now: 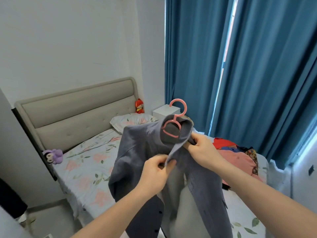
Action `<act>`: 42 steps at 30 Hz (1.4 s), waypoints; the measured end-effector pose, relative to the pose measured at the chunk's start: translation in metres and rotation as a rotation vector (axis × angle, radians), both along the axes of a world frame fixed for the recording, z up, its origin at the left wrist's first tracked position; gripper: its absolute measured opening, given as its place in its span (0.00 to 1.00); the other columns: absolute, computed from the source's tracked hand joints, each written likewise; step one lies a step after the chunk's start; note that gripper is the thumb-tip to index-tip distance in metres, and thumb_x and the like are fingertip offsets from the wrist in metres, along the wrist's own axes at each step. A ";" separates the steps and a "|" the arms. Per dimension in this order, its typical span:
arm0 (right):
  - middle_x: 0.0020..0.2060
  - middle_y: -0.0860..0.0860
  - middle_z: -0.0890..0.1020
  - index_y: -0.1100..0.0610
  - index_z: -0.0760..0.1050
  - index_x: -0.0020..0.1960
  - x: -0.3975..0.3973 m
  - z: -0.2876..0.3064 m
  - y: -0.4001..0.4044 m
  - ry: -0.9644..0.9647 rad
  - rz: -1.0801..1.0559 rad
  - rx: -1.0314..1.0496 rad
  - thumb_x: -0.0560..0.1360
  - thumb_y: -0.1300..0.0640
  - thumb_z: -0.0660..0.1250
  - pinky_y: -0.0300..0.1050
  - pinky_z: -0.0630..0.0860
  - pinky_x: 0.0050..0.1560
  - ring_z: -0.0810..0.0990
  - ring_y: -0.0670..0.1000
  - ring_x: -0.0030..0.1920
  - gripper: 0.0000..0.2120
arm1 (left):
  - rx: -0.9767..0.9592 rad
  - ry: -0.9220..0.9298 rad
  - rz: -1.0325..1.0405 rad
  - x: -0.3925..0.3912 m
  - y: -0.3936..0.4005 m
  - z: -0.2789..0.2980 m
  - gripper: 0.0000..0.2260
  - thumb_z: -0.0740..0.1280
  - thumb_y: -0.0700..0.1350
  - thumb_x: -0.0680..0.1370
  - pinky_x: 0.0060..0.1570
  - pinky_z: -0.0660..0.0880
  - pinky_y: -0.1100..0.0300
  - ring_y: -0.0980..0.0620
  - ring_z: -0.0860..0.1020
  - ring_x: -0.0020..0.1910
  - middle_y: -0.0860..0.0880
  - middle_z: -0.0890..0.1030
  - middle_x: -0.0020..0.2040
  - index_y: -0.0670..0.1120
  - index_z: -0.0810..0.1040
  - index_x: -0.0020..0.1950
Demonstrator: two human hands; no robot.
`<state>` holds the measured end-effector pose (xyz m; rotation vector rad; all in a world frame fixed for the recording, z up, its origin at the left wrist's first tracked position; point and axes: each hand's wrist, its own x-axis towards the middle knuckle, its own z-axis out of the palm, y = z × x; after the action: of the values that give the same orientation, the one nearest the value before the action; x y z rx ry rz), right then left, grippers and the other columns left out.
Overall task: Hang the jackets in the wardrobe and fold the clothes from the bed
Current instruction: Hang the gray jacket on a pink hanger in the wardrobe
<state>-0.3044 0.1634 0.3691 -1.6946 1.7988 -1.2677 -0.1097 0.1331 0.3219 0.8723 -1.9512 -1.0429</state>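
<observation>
Hanging step: left hand (155, 170) pinches the lapel, right hand (199, 148) grips the collar of the grey jacket (137, 157) on pink hanger (173, 124) above the bed (85, 169); next, likely carry to wardrobe.

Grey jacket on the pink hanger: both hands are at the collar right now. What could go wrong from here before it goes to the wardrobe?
1. The pink hanger sits loosely inside the grey jacket collar; neither hand grips it, so it may slip out.
2. The left hand and right hand pinch only the lapel edges, so the jacket could slide off one shoulder.
3. The hem hangs low over the bed and could snag when carried.
</observation>
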 end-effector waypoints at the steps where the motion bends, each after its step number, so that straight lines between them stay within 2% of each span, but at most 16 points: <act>1: 0.44 0.60 0.83 0.57 0.79 0.48 -0.002 0.000 0.002 -0.013 -0.001 0.010 0.74 0.39 0.65 0.62 0.79 0.49 0.79 0.54 0.42 0.20 | -0.025 0.011 0.021 0.002 -0.004 0.000 0.07 0.70 0.47 0.82 0.43 0.73 0.62 0.59 0.78 0.40 0.57 0.81 0.40 0.53 0.83 0.44; 2: 0.45 0.59 0.83 0.56 0.79 0.49 -0.004 -0.001 0.003 -0.029 0.005 0.029 0.74 0.37 0.65 0.60 0.79 0.49 0.79 0.51 0.42 0.21 | -0.033 0.028 0.024 0.004 -0.006 0.002 0.08 0.68 0.46 0.82 0.43 0.73 0.61 0.59 0.78 0.40 0.56 0.81 0.40 0.53 0.83 0.44; 5: 0.44 0.46 0.86 0.47 0.82 0.51 -0.005 -0.001 0.003 -0.095 0.052 0.116 0.81 0.42 0.67 0.54 0.82 0.55 0.84 0.47 0.48 0.10 | -0.062 0.042 -0.001 0.012 -0.014 0.008 0.08 0.64 0.46 0.85 0.44 0.75 0.53 0.54 0.76 0.39 0.56 0.79 0.39 0.53 0.80 0.47; 7: 0.44 0.41 0.86 0.42 0.82 0.49 -0.004 0.002 0.003 -0.108 0.089 0.176 0.81 0.42 0.67 0.50 0.82 0.56 0.84 0.44 0.49 0.07 | -0.118 0.010 0.011 0.016 -0.022 0.010 0.07 0.63 0.46 0.85 0.50 0.78 0.49 0.54 0.80 0.47 0.55 0.81 0.45 0.54 0.80 0.51; 12: 0.54 0.40 0.85 0.39 0.81 0.60 -0.001 0.010 0.002 -0.039 0.194 0.268 0.81 0.40 0.65 0.53 0.78 0.64 0.83 0.45 0.58 0.11 | -0.241 0.021 0.113 0.028 -0.040 0.011 0.09 0.62 0.47 0.83 0.54 0.76 0.57 0.57 0.79 0.54 0.59 0.79 0.53 0.52 0.82 0.55; 16: 0.58 0.38 0.83 0.39 0.78 0.65 0.016 0.015 0.004 -0.084 0.251 0.344 0.83 0.44 0.64 0.38 0.78 0.57 0.82 0.40 0.57 0.12 | -0.186 -0.008 0.198 0.042 -0.055 -0.001 0.12 0.61 0.48 0.80 0.54 0.75 0.58 0.62 0.77 0.55 0.59 0.79 0.56 0.52 0.83 0.56; 20: 0.64 0.42 0.82 0.41 0.72 0.72 0.039 0.001 0.002 -0.089 0.307 0.368 0.80 0.41 0.67 0.50 0.78 0.66 0.81 0.45 0.62 0.22 | -0.131 -0.084 0.259 0.053 -0.065 -0.018 0.14 0.60 0.51 0.77 0.56 0.75 0.54 0.64 0.75 0.55 0.55 0.79 0.57 0.49 0.84 0.49; 23: 0.63 0.42 0.82 0.41 0.74 0.71 0.045 -0.002 0.003 -0.083 0.339 0.357 0.82 0.43 0.66 0.54 0.78 0.67 0.81 0.46 0.63 0.18 | 0.008 -0.131 0.158 0.060 -0.067 -0.017 0.13 0.62 0.56 0.73 0.50 0.77 0.50 0.47 0.79 0.52 0.51 0.78 0.50 0.52 0.81 0.37; 24: 0.60 0.43 0.84 0.41 0.77 0.67 0.043 -0.002 0.005 -0.066 0.354 0.339 0.83 0.45 0.65 0.55 0.78 0.66 0.82 0.46 0.61 0.14 | 0.055 -0.177 0.090 0.066 -0.067 -0.013 0.14 0.64 0.59 0.72 0.52 0.78 0.48 0.46 0.80 0.52 0.51 0.78 0.51 0.51 0.82 0.40; 27: 0.54 0.40 0.85 0.39 0.80 0.60 0.033 0.004 0.012 0.009 0.348 0.315 0.85 0.48 0.63 0.53 0.80 0.62 0.84 0.44 0.57 0.09 | 0.080 -0.402 -0.080 0.098 -0.074 0.004 0.12 0.72 0.60 0.71 0.62 0.75 0.52 0.56 0.78 0.56 0.58 0.78 0.55 0.54 0.81 0.48; 31: 0.45 0.34 0.84 0.34 0.81 0.50 0.034 0.021 0.016 0.091 0.365 0.232 0.85 0.51 0.63 0.34 0.76 0.48 0.83 0.37 0.48 0.14 | -0.124 -0.365 0.106 0.139 -0.089 0.024 0.13 0.72 0.54 0.70 0.67 0.71 0.51 0.59 0.75 0.63 0.60 0.77 0.59 0.61 0.74 0.53; 35: 0.43 0.34 0.83 0.41 0.83 0.54 0.050 0.029 0.009 0.148 0.429 0.224 0.84 0.53 0.64 0.30 0.74 0.44 0.82 0.37 0.46 0.10 | -0.314 -0.474 0.108 0.158 -0.108 0.038 0.22 0.68 0.52 0.80 0.74 0.63 0.55 0.58 0.65 0.74 0.59 0.69 0.74 0.60 0.68 0.73; 37: 0.43 0.36 0.84 0.44 0.84 0.54 0.061 0.032 0.003 0.194 0.450 0.204 0.84 0.53 0.65 0.31 0.75 0.45 0.81 0.39 0.46 0.09 | -0.382 -0.523 0.080 0.170 -0.116 0.044 0.15 0.66 0.55 0.82 0.70 0.65 0.58 0.62 0.69 0.68 0.61 0.75 0.68 0.59 0.75 0.69; 39: 0.43 0.38 0.84 0.45 0.84 0.53 0.073 0.030 -0.004 0.217 0.469 0.168 0.83 0.54 0.66 0.32 0.75 0.45 0.81 0.41 0.46 0.09 | -0.348 -0.555 0.065 0.182 -0.118 0.046 0.07 0.65 0.54 0.84 0.58 0.69 0.59 0.64 0.75 0.53 0.62 0.80 0.51 0.55 0.81 0.55; 40: 0.42 0.39 0.85 0.45 0.85 0.52 0.078 0.028 -0.009 0.230 0.479 0.145 0.83 0.54 0.66 0.32 0.75 0.44 0.81 0.42 0.45 0.09 | -0.302 -0.535 0.060 0.188 -0.117 0.044 0.08 0.64 0.52 0.84 0.51 0.69 0.59 0.61 0.75 0.46 0.60 0.80 0.45 0.52 0.81 0.49; 42: 0.42 0.42 0.85 0.46 0.85 0.52 0.089 0.021 -0.019 0.248 0.486 0.116 0.83 0.54 0.67 0.35 0.75 0.43 0.81 0.46 0.43 0.08 | -0.275 -0.484 0.085 0.201 -0.115 0.039 0.11 0.63 0.49 0.85 0.44 0.71 0.55 0.56 0.73 0.40 0.55 0.77 0.39 0.52 0.76 0.43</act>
<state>-0.2158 0.1443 0.3897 -2.1214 1.4138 -0.7624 0.0916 0.0180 0.3610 1.1114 -2.3581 -0.5221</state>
